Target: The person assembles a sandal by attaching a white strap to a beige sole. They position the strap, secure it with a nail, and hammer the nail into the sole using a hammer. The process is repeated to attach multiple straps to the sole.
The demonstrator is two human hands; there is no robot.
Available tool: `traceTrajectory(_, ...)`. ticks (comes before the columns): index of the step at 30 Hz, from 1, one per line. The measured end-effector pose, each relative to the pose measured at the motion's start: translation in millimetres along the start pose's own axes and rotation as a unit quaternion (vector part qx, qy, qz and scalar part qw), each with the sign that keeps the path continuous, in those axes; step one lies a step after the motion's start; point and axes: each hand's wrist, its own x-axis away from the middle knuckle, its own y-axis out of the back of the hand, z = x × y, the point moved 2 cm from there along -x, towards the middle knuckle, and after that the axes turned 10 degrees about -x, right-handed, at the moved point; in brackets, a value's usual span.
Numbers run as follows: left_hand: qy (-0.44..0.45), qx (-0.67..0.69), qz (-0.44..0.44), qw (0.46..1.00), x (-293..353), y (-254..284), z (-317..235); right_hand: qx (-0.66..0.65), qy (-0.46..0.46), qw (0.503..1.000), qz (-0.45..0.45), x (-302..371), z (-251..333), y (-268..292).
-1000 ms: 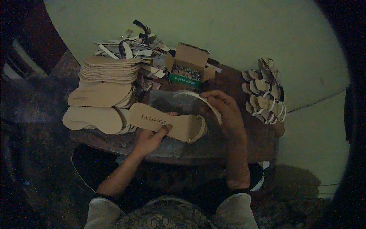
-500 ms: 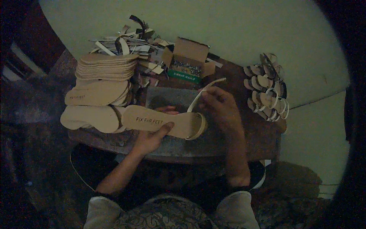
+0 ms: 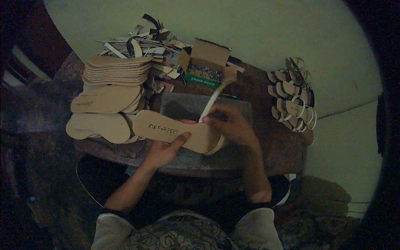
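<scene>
2 bare hands meet over a tan sole (image 3: 172, 129) held above a grey slab (image 3: 240, 106) on a dark worktable (image 3: 276, 146). We see the left hand (image 3: 161, 154) closed around the sole's middle, thumb on top, fingers underneath with tips showing at the far edge. The right hand (image 3: 230, 125) is nearly closed, its thumb and fingers appearing to pinch the lower end of a white strap (image 3: 211, 102) at that same edge; the strap's other end reaches toward an open box (image 3: 210, 52) of nails (image 3: 205, 72). We judge the step in hand to be fitting the strap to the sole. The next move, as we read it, calls for a steady left hold and a firm right pinch to keep the strap true against the edge. At left lie piled soles (image 3: 116, 75); behind them, offcuts (image 3: 143, 46); at right, strapped sandals (image 3: 290, 88). How the strap sits underneath, we cannot tell.
</scene>
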Motion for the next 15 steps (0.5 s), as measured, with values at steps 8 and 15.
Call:
traceTrajectory(8,0.004,-0.013,-0.011,1.000,-4,4,3,-0.074,0.035,0.996,-0.042,-3,-4,3)
traceTrajectory(15,0.014,0.003,-0.022,1.000,-4,8,-3,-0.072,0.012,0.997,-0.022,-7,-15,4)
